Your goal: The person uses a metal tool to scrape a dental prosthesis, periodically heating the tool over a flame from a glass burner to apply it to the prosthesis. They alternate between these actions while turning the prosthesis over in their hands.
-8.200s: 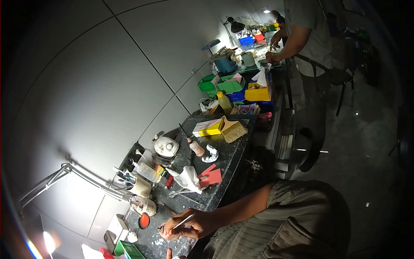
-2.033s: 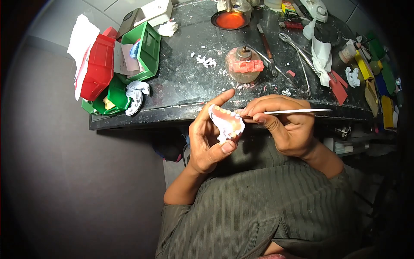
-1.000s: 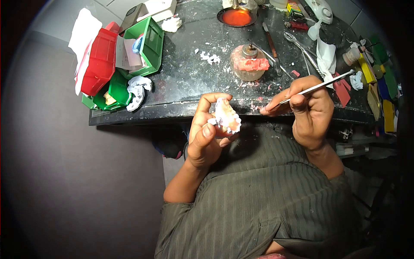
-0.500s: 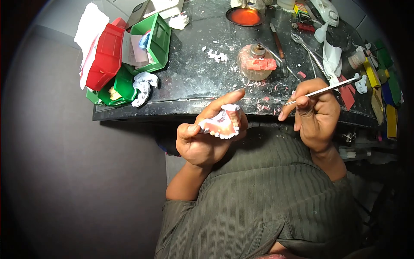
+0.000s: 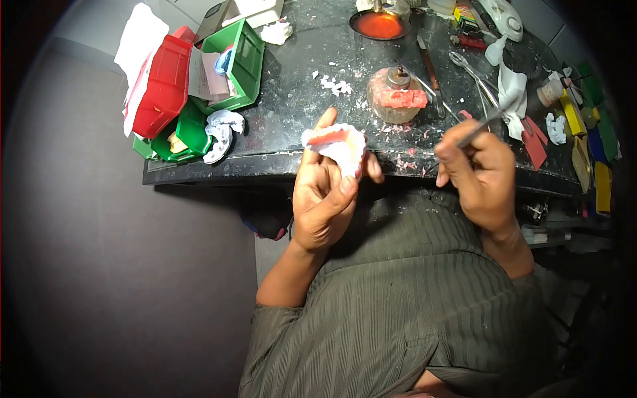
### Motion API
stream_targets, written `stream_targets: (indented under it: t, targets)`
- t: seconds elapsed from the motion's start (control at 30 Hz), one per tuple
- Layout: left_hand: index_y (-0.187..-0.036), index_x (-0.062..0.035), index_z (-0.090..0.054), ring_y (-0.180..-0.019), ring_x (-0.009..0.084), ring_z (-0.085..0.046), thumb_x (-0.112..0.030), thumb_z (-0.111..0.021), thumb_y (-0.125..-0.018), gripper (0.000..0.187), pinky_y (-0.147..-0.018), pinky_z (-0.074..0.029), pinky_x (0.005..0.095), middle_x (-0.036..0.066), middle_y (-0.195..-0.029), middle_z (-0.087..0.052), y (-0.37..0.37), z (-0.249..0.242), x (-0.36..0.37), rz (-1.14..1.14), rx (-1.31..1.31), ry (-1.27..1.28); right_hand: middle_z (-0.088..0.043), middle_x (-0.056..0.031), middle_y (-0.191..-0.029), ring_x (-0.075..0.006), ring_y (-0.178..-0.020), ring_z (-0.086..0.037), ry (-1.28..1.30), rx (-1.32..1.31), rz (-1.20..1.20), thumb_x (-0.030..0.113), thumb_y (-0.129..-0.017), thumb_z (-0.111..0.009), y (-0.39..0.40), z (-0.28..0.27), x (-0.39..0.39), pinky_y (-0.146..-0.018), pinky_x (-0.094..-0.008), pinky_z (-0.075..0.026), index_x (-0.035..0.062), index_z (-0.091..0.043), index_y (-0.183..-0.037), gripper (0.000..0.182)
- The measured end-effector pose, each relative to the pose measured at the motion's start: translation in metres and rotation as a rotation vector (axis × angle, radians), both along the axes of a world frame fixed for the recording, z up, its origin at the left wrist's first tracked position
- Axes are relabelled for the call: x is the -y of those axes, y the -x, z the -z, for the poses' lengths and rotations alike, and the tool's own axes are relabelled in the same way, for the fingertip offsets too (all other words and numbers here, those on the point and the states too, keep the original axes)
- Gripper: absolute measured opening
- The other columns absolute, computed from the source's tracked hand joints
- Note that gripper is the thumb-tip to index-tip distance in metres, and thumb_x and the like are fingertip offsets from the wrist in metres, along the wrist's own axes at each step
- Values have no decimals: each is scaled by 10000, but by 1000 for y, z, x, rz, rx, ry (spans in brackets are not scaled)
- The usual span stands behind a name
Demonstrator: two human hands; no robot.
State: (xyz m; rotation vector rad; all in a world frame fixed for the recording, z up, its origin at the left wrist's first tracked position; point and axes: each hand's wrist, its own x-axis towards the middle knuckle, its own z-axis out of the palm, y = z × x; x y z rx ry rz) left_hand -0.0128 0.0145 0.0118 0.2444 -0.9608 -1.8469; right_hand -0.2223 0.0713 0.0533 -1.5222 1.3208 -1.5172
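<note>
My left hand (image 5: 323,205) grips a dental cast (image 5: 346,151) between thumb and fingers, just off the bench's front edge. White plaster shows on the cast, with pink wax and a row of teeth along its curve. To the right, my right hand (image 5: 483,174) pinches a slim metal wax carving tool (image 5: 490,123), its upper end blurred and pointing up and right. The tool's lower tip is hard to make out near the fingers. Tool and cast are apart. Beyond the hands stands a glass spirit burner (image 5: 396,99) with a pink wax block (image 5: 403,99) against it.
Green bins (image 5: 247,66) and a red bin (image 5: 161,86) stand at left beside a plaster piece (image 5: 222,136). A dish of molten red wax (image 5: 379,25) sits at the back. A brown-handled knife (image 5: 428,69), pliers (image 5: 474,73) and pink wax sheets (image 5: 534,144) lie right, among scattered crumbs.
My left hand has turned the cast and raised it slightly, the thumb now at its lower edge. My right hand has shifted a little, and the tool has tilted more steeply.
</note>
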Motion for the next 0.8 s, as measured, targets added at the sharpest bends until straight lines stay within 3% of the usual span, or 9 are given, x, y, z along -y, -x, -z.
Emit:
stream_targets:
  t: [0.07,0.17,0.3,0.33,0.37,0.47,0.63,0.7,0.8]
  targets:
    - [-1522,18,-185,-1093,339,-588,-78,-672,-894,801,-953,-487,434,244,-1327,-488,3,5,2,-94,7,30,-534,-7,-508,-61,-438,-450,-150,-164,66,174,-904,-744,-1,7,4,-426,-257,-325,-2,-588,-733,290]
    - [-1475,6,-270,-1167,388,-593,-37,-671,-899,704,-998,-508,433,260,-1374,-473,5,-3,3,-176,58,5,-526,-56,-492,-63,-436,-433,-345,-388,23,211,-888,-759,3,3,2,-414,-292,-313,4,-554,-675,361]
    - [-1445,8,-316,-1100,361,-646,10,-646,-907,632,-861,-587,373,311,-1404,-459,-8,2,13,-213,77,20,-512,-144,-493,-195,-418,-500,-418,-562,17,222,-892,-726,7,-9,5,-438,-358,-371,-14,-549,-669,371]
    - [-1448,17,-317,-1116,373,-634,-168,-592,-990,566,-887,-572,415,333,-1405,-450,-13,4,17,-236,190,110,-512,-144,-493,-195,-418,-500,-417,-562,20,222,-892,-726,10,-11,7,-438,-358,-371,-14,-549,-669,371]
    - [-1448,17,-317,-1116,373,-634,-168,-592,-990,566,-887,-572,415,333,-1405,-450,-14,5,21,-234,190,113,-536,-169,-524,-272,-460,-539,-428,-633,87,227,-892,-718,13,-13,9,-473,-394,-402,-20,-559,-683,360]
    - [-1497,32,-239,-1182,474,-566,-559,-310,-1033,755,-1002,-494,522,395,-1392,-412,-16,1,31,-138,-151,-47,-584,-212,-597,-385,-566,-600,-414,-764,223,236,-889,-710,24,-13,18,-546,-455,-446,-23,-580,-707,343]
    - [-1532,8,-178,-1369,527,-351,-456,-366,-1051,694,-1122,-372,559,365,-1466,-333,-19,-12,31,-208,-112,-34,-641,-226,-710,-434,-695,-635,-417,-871,454,240,-847,-758,27,-27,35,-632,-497,-469,-16,-600,-797,305]
    - [-1537,-1,-173,-1406,517,-299,-434,-389,-1049,687,-1156,-329,557,341,-1488,-324,-20,-12,31,-240,-84,-9,-671,-199,-828,-390,-794,-652,-353,-879,457,282,-796,-809,23,-22,39,-705,-471,-487,-13,-617,-940,381]
    - [-1517,20,-192,-1412,460,-336,-314,-606,-976,759,-1185,-292,522,278,-1474,-389,-24,-6,34,-270,-143,21,-613,-163,-1038,-315,-1026,-574,-119,-810,297,384,-693,-866,12,-7,44,-887,-407,-472,-41,-587,-1179,703]
